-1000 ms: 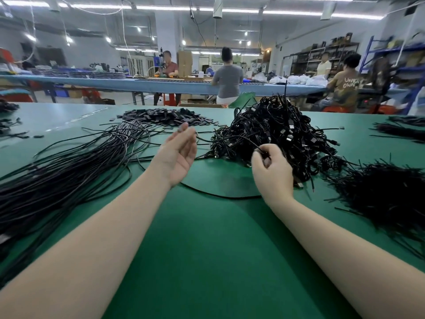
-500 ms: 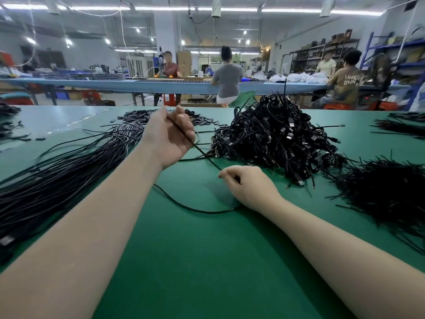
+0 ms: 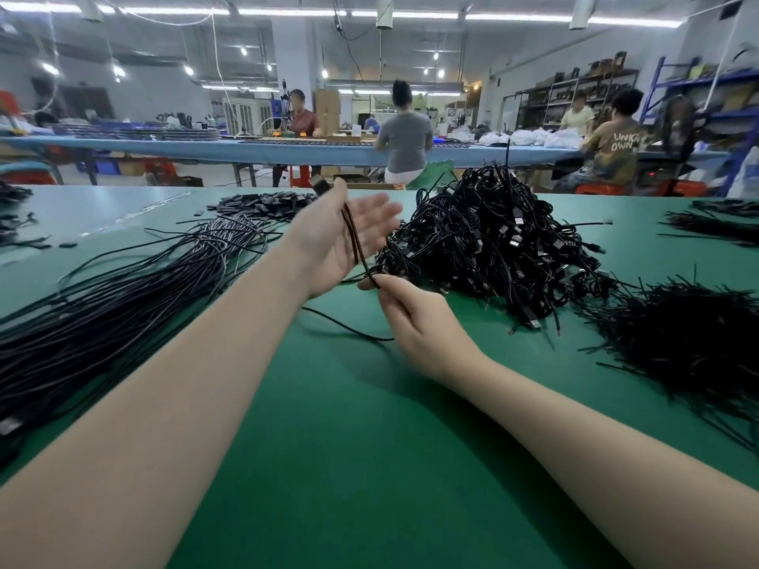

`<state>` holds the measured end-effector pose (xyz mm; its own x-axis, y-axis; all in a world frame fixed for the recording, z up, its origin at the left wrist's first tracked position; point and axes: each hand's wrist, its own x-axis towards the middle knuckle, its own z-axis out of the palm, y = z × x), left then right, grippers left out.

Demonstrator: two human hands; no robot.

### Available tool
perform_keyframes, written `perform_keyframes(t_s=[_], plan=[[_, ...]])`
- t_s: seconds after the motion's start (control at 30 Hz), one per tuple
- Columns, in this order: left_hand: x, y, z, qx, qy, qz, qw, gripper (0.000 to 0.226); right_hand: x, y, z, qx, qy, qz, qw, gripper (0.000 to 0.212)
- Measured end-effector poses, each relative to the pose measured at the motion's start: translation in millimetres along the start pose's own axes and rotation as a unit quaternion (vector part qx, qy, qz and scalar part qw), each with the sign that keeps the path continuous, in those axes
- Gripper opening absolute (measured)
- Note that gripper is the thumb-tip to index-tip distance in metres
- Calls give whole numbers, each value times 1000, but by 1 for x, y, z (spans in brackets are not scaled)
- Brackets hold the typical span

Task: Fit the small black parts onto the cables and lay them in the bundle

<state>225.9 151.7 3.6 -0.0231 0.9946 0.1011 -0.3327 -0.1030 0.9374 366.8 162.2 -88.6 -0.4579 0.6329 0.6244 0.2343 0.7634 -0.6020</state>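
My left hand (image 3: 328, 244) is raised over the table with its palm turned right and its fingers spread straight. A single black cable (image 3: 354, 239) runs down across that palm. Its connector end sticks up beside the thumb, which holds it against the hand. My right hand (image 3: 415, 322) pinches the same cable just below, between thumb and fingertip. The rest of the cable loops onto the green mat (image 3: 369, 445). The small black parts (image 3: 263, 205) lie in a flat heap behind my left hand. The bundle of straight cables (image 3: 123, 289) stretches along the left.
A tall tangled pile of black cables (image 3: 493, 248) with connectors sits right of centre. A heap of thin black strands (image 3: 698, 347) lies at the right, with more at the far right edge (image 3: 714, 227). Several people work at a long blue table (image 3: 287, 151) behind.
My left hand went from a fist on the cable to spread fingers, palm turned right. My right hand lifted off the mat and now pinches the cable just under the left hand.
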Motion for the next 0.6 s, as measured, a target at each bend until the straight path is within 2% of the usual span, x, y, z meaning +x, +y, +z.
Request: perform_keyframes(t_s=[0.1,0.17,0.2,0.27,0.3,0.33,0.37,0.4,0.43,0.47,0.53,0.57,0.6], plan=[[-11,16,2,-131,-66,22,989,56,1,13,-9,7,-35,74,997,24],[-16,24,0,-130,-122,3,984,55,2,19,-16,-25,-20,110,993,27],[-18,26,-2,-87,-157,-16,984,55,3,20,-18,-53,2,123,991,31],[-20,26,-4,102,-198,-73,972,57,5,21,-23,-96,64,146,983,41],[-20,22,-4,229,-204,-114,945,58,5,20,-26,-100,96,147,979,41],[-20,15,-3,342,-200,-160,904,62,5,17,-26,-106,120,139,977,38],[-19,7,-2,418,-188,-201,866,65,4,12,-25,-125,134,116,976,33],[-19,-1,1,456,-174,-226,843,68,3,6,-24,-157,143,75,974,27],[-18,-8,4,459,-160,-226,844,68,2,-1,-21,-188,148,24,971,23],[-16,-11,7,424,-133,-201,873,64,2,-7,-17,-206,151,-25,966,20],[-9,-7,7,245,-46,-105,963,57,0,-15,-11,-194,135,-72,969,25],[-5,0,5,135,-11,-49,990,56,-2,-17,-10,-170,98,-75,978,28],[-3,8,2,35,4,-2,999,57,-4,-16,-8,-151,45,-70,985,28]])
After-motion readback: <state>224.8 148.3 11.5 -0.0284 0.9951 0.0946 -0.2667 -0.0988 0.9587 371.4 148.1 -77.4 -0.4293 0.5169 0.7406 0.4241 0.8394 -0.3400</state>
